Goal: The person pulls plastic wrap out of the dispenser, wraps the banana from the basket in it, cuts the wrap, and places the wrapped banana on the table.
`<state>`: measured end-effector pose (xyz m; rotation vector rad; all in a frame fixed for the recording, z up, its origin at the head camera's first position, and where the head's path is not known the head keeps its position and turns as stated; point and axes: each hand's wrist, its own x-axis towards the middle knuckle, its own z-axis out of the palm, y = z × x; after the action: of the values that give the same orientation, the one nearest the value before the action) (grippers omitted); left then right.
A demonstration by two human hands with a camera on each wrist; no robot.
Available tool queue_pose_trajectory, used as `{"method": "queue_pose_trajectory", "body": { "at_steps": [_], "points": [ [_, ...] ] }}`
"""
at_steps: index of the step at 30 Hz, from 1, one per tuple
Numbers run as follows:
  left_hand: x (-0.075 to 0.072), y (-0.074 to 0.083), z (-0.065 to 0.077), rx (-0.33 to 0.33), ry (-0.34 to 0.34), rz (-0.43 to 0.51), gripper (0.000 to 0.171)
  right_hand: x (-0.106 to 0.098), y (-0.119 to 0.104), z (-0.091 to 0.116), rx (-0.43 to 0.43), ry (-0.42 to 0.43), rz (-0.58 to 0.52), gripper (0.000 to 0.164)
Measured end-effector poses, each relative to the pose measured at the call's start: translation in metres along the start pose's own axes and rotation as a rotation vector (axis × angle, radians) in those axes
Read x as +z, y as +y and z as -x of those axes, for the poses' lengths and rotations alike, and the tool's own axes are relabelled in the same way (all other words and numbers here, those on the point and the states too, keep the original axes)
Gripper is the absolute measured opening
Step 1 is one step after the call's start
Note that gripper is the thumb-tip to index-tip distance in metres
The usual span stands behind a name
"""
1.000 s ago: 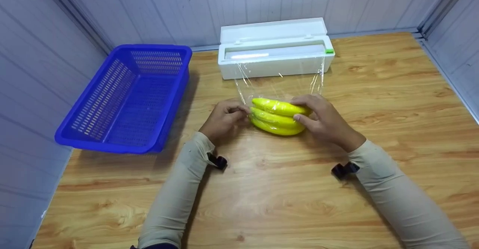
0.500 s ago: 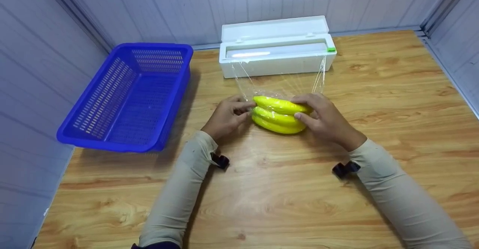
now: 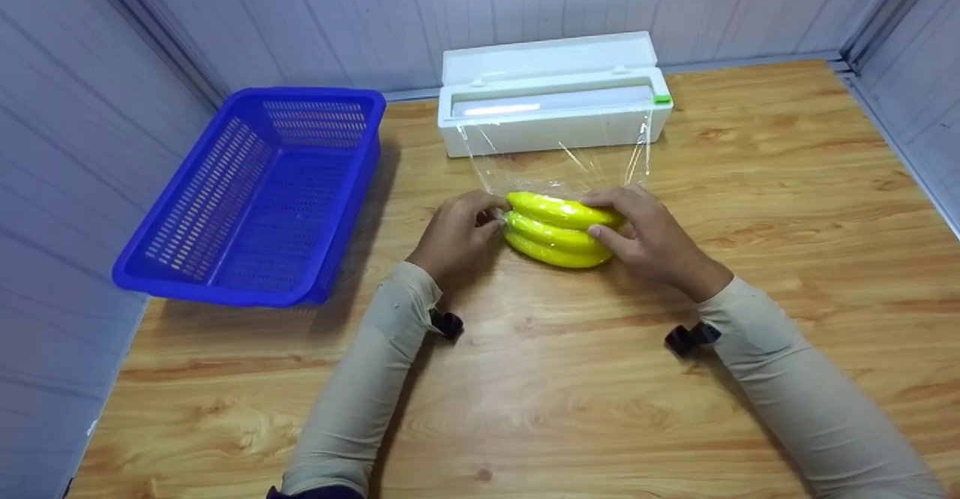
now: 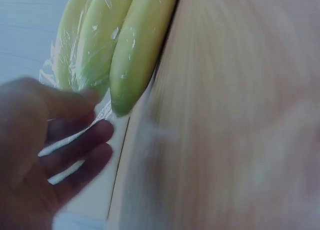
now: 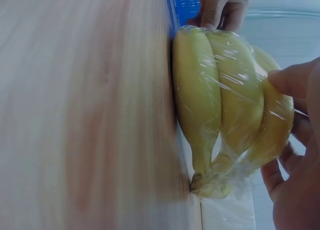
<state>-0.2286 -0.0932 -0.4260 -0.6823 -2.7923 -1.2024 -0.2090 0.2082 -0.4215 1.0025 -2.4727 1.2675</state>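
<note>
A bunch of yellow bananas (image 3: 559, 238) with greenish tips sits on the table, covered in shiny cling film (image 5: 232, 77). My right hand (image 3: 652, 240) grips the bunch from its right side, thumb on top and fingers over the far banana. At the opposite end, the thumb and index finger of my left hand (image 3: 459, 230) pinch a gathered bit of film beside the banana tips; its other fingers are bent below in the left wrist view. From the bunch, a stretched sheet of film runs back to a white cling film box (image 3: 555, 135).
The film box stands against the back wall with its lid raised, a film roll (image 3: 570, 100) inside and a green slider (image 3: 661, 99) at its right end. Left of the hands is a blue plastic basket (image 3: 319, 259). Panelled walls (image 3: 360, 19) border the wooden table (image 3: 555, 394).
My left hand has shifted slightly right and drawn the film together at the banana tips. The bunch has moved slightly toward the box, while my right hand keeps its grip.
</note>
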Motion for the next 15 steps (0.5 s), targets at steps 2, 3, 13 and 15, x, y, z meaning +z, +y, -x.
{"method": "queue_pose_trajectory", "body": {
  "at_steps": [2, 3, 13, 15],
  "points": [
    [0.0008, -0.0003, -0.0008, -0.084, -0.034, 0.124, 0.017, 0.0, -0.0008, 0.0001, 0.009, -0.002, 0.007, 0.036],
    [0.0011, -0.0004, -0.0009, -0.113, -0.044, 0.172, 0.016, 0.0001, -0.0011, 0.0, 0.014, -0.003, 0.011, 0.036],
    [-0.0003, -0.0027, -0.0012, -0.144, -0.03, 0.296, 0.015, 0.0005, -0.0022, -0.0002, 0.055, -0.032, 0.047, 0.035],
    [-0.0017, -0.0039, -0.0016, -0.142, -0.003, 0.304, 0.015, -0.0002, -0.0022, -0.0013, 0.055, -0.039, 0.052, 0.035]
  ]
}}
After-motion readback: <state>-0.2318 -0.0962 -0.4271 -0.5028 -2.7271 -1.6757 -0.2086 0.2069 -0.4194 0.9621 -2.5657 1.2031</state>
